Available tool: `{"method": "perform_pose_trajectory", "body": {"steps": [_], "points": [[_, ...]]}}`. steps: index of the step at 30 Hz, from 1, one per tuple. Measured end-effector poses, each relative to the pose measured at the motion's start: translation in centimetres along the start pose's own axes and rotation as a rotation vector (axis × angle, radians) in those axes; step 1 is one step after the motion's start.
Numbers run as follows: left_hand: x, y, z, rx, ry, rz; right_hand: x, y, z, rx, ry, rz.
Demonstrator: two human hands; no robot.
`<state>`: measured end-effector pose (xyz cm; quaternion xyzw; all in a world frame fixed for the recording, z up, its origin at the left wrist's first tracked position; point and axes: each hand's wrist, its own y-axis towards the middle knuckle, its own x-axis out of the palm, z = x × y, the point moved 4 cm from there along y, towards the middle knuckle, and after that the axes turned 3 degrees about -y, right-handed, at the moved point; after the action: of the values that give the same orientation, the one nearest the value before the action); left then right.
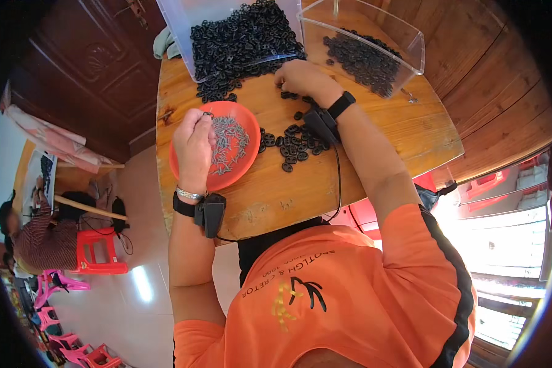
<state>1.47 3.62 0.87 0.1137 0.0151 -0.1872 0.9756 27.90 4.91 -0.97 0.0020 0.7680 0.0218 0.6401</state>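
My left hand [193,147] is closed over the left side of a red plate [249,122]. Its thumb and fingers pinch a small black oval piece [208,115] with what looks like a thin metal pin. Many small grey metal screws [230,144] lie in the plate. Farther to the right, my right hand [306,80] reaches down to black oval pieces at the front of a big heap [245,43]. Its fingers curl in, and their tips are mostly hidden, so what they grip cannot be made out.
The heap spills from a tipped clear bin [175,30] onto the wooden table [276,196]. A clear box [414,52] with black pieces stands at the right. More oval pieces [294,146] lie beside the plate. At far left another person [43,236] sits near a red stool [98,251].
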Motion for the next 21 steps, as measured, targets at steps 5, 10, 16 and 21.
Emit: {"method": "perform_pose_trajectory", "body": {"steps": [5,10,16,21], "points": [[0.5,0.0,0.0,0.021,0.022,-0.011,1.2,0.5,0.5,-0.041,-0.129,0.110],[0.1,-0.1,-0.3,-0.001,-0.007,-0.008,0.4,0.5,-1.0,-0.128,0.527,0.118],[0.4,-0.3,-0.1,0.008,-0.009,-0.013,0.0,-0.5,-5.6,-0.220,1.373,-0.135],[0.6,-0.5,0.0,0.014,-0.025,-0.017,-0.7,-1.8,-8.4,-0.232,1.510,-0.227]]}}
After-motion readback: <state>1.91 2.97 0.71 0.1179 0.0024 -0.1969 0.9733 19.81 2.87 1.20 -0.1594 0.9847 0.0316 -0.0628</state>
